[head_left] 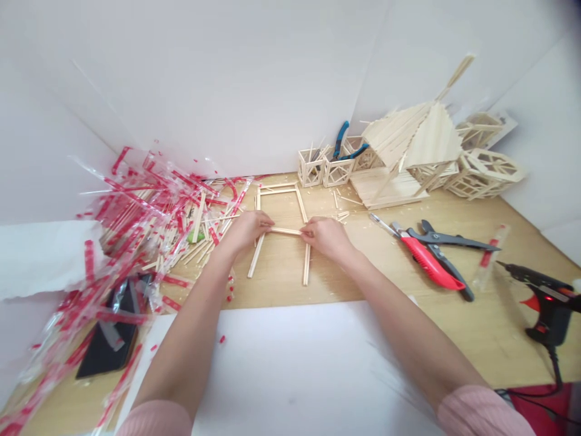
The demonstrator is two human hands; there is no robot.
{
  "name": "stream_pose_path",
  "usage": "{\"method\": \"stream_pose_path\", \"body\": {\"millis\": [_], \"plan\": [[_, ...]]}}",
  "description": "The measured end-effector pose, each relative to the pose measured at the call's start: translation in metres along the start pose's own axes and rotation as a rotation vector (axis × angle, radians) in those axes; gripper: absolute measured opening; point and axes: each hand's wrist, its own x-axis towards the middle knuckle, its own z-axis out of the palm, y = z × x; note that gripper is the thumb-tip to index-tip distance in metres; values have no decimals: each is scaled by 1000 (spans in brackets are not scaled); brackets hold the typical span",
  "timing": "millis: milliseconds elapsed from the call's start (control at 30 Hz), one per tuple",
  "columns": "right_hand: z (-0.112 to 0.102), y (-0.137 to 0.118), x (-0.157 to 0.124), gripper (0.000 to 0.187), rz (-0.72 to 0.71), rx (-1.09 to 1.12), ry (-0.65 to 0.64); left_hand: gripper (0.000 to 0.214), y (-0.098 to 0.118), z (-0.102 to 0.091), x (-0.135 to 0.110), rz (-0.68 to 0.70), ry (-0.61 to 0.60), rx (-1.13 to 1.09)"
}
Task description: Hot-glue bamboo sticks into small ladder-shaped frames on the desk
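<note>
A short double wooden stick (pixel 285 231) runs crosswise between my two hands. Its left end is pinched in the fingers of my left hand (pixel 254 227), and its right end in those of my right hand (pixel 323 235). Under and around it is a ladder-like frame of wooden sticks (pixel 278 190), with two long side legs and crosspieces at its far end. The stick lies across the legs, near their middle; whether it touches them is hidden by my fingers.
Left lie chopsticks among red-and-clear wrappers (pixel 149 188) and a phone (pixel 113 333). Stick baskets (pixel 338 174) with blue-handled pliers (pixel 340 142) and a stick-built house (pixel 408 139) stand behind. Right are a red-handled cutter (pixel 431 263), black shears (pixel 449 239) and a glue gun (pixel 544 297). White paper (pixel 290 363) lies in front.
</note>
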Motion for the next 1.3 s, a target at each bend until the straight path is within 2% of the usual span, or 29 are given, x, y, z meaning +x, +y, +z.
{"method": "stream_pose_path", "body": {"millis": [200, 500, 733, 1067, 1300], "plan": [[-3, -1, 0, 25, 20, -11, -39, 20, -4, 8, 4, -1, -36, 40], [-7, 7, 1, 27, 26, 65, -83, 24, 0, 7, 5, -25, -57, 106], [-15, 20, 1, 27, 83, 131, -48, 24, -5, 9, 6, -68, -68, 102], [-1, 13, 1, 22, 31, 137, -50, 26, 6, 5, 4, -59, -66, 155], [-2, 10, 2, 23, 86, 128, -89, 24, 5, 6, 6, -82, -75, 158]]}}
